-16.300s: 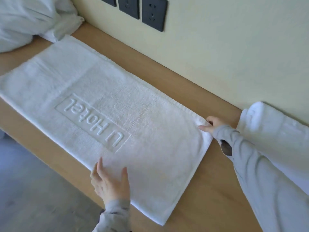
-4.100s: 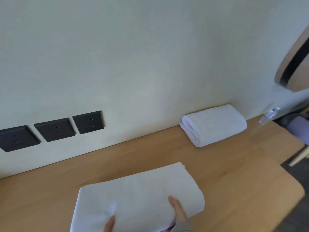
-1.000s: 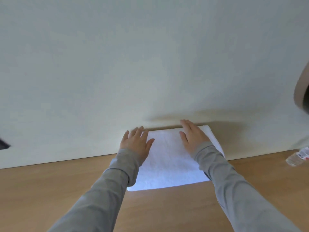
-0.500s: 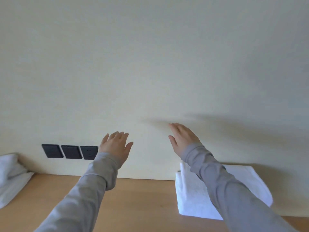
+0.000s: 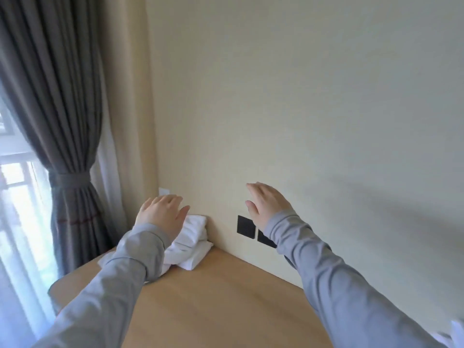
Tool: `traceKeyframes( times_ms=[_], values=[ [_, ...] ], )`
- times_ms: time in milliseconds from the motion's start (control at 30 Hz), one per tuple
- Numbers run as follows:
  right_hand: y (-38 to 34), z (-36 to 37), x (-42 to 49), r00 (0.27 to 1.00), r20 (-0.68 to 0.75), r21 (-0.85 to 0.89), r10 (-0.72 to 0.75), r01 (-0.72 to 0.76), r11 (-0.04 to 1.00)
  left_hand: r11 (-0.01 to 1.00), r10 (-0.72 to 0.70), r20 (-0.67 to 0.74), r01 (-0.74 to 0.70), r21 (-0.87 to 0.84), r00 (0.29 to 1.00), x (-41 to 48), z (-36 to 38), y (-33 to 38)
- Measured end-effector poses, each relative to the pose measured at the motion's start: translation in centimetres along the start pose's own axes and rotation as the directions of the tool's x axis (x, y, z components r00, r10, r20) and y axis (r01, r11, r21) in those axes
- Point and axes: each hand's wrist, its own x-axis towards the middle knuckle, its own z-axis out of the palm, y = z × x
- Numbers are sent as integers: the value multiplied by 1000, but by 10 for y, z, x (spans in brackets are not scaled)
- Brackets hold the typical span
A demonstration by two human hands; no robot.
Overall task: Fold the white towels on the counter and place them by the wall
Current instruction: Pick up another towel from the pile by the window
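A loose heap of white towels lies on the wooden counter at its far left end, against the cream wall. My left hand hovers in the air in front of and above the heap, fingers straight, holding nothing. My right hand is raised further right, in front of the wall, also with straight fingers and nothing in it. A white edge of a folded towel shows at the bottom right corner. Both arms wear grey sleeves.
Black wall sockets sit just above the counter, partly behind my right wrist. A tied grey curtain hangs at the left beside a bright window. The counter's rounded left end is near the curtain.
The view has swung left from the folded stack by the wall to the unfolded heap at the counter's left end. Both hands lifted off the folded towel and now hover with nothing in them.
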Motion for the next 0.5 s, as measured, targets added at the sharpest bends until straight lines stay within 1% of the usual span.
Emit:
traceKeyframes(
  times_ms=[100,200,333,500],
  values=[
    [-42,16,28,999,22,49,-37,36,998,998,-61,3,61,2,998,-3,-9,-52],
    [-70,35,54,998,30,72,-58,55,996,994,-104,-12,104,-22,994,-1,-9,-91],
    [-93,67,91,996,44,109,-78,73,991,988,-152,-66,152,3,986,13,5,-139],
    [-109,119,149,994,51,166,-96,86,982,976,-211,-54,214,43,976,55,30,-191]
  ],
)
